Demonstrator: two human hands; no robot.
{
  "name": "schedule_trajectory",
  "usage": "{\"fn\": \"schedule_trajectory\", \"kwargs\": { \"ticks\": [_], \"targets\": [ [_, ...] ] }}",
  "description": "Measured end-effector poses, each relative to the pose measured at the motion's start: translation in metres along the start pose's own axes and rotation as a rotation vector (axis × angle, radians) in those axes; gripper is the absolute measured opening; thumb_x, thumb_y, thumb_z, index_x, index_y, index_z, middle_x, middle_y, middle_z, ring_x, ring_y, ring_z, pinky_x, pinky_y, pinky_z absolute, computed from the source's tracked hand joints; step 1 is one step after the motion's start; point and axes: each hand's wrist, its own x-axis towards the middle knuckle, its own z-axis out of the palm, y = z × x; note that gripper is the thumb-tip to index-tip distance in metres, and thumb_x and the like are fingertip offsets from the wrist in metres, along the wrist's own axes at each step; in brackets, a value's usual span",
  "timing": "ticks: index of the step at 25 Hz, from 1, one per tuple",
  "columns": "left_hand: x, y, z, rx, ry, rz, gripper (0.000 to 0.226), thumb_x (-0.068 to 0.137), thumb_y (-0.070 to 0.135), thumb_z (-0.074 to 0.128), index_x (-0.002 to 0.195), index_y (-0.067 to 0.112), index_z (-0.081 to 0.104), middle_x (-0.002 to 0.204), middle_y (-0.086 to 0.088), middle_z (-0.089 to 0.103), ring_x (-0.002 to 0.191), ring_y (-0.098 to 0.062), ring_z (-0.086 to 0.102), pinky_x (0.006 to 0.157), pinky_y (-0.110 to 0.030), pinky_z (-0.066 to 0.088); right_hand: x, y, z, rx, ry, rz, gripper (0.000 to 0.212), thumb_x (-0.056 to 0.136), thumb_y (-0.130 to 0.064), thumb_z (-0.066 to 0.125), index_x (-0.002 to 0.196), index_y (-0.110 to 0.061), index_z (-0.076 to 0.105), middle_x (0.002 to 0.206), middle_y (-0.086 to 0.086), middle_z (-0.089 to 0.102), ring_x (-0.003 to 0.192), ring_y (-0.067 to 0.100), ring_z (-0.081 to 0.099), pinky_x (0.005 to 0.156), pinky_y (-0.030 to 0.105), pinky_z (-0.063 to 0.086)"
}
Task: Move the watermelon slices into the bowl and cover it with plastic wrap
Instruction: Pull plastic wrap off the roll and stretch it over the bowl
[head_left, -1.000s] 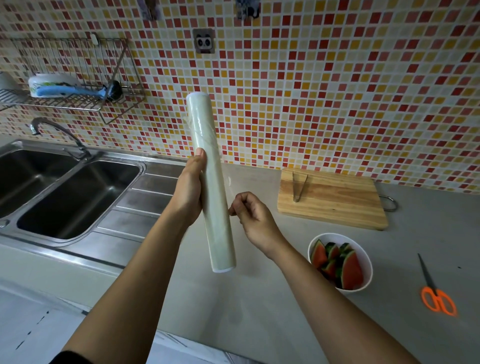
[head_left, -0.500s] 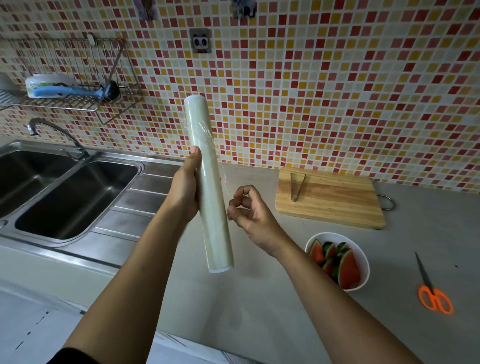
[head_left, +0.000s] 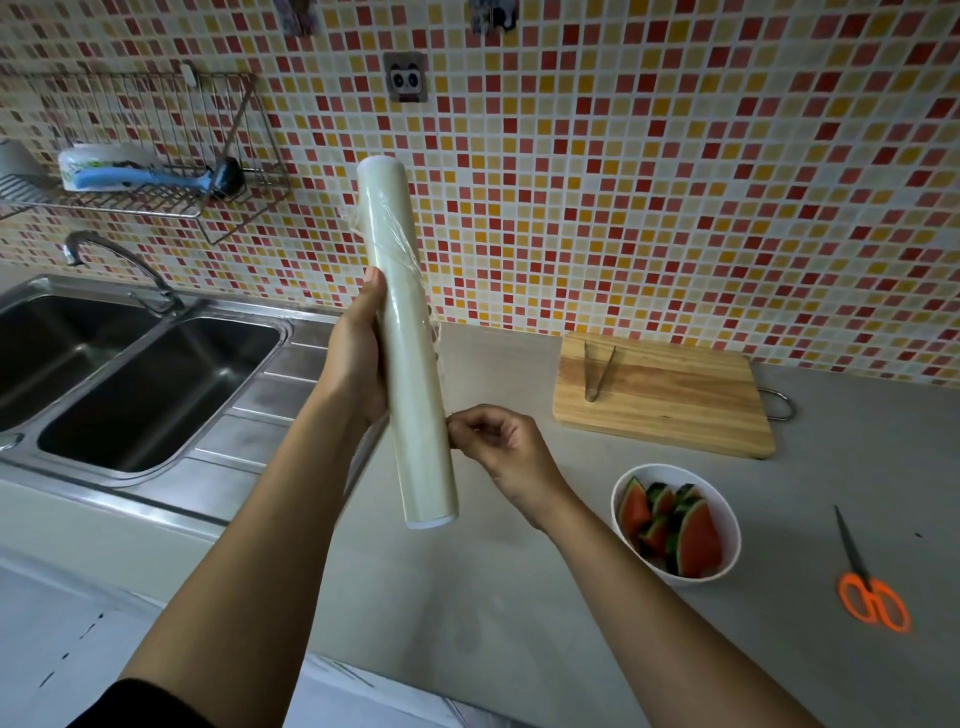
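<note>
My left hand (head_left: 358, 353) grips a long roll of plastic wrap (head_left: 405, 332) around its middle, holding it nearly upright above the counter. My right hand (head_left: 498, 441) sits against the roll's lower right side, thumb and fingertips pinched at the film's surface. Loose crinkled film shows near the roll's top. A white bowl (head_left: 724, 519) stands on the grey counter to the right, with several watermelon slices (head_left: 696, 535) inside it, uncovered.
A wooden cutting board (head_left: 675, 400) with metal tongs (head_left: 595, 369) lies behind the bowl. Orange-handled scissors (head_left: 867, 587) lie at the right. A double steel sink (head_left: 130, 384) with a tap (head_left: 114, 265) is at the left, under a wire rack (head_left: 156, 156) on the tiled wall.
My right hand has come back against the roll's lower part and pinches at the film. The roll has stayed in my left hand, nearly unmoved.
</note>
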Motion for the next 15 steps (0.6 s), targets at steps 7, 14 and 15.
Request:
{"fn": "schedule_trajectory", "kwargs": {
  "ticks": [7,14,15],
  "targets": [
    [0.0005,-0.0040,0.0024,-0.015,0.024,0.036,0.049,0.090,0.056,0.043,0.083,0.012,0.065,0.065,-0.003,0.063,0.055,-0.019,0.060,0.054,-0.031,0.052,0.0009,0.0010,0.0027,0.083,0.044,-0.028,0.014,0.087,-0.008,0.062,0.087,-0.021,0.069,0.084,-0.006,0.072,0.076,0.008,0.068,0.076,0.022,0.054],
    [0.0009,-0.0026,0.0046,-0.051,0.019,0.067,0.049,0.092,0.053,0.042,0.071,0.021,0.073,0.066,-0.001,0.064,0.056,-0.018,0.059,0.058,-0.031,0.052,0.0026,-0.0020,0.0042,-0.133,0.001,-0.042,0.017,0.095,-0.020,0.052,0.080,-0.026,0.057,0.073,-0.021,0.062,0.072,-0.003,0.059,0.073,0.016,0.045],
    [0.0012,-0.0015,0.0039,-0.049,0.019,0.065,0.050,0.091,0.053,0.042,0.070,0.022,0.074,0.067,-0.001,0.064,0.057,-0.018,0.059,0.058,-0.031,0.052,0.0029,-0.0015,0.0041,-0.159,-0.018,-0.045,0.018,0.096,-0.022,0.050,0.080,-0.027,0.056,0.075,-0.019,0.061,0.075,-0.002,0.058,0.075,0.018,0.045]
  ]
}}
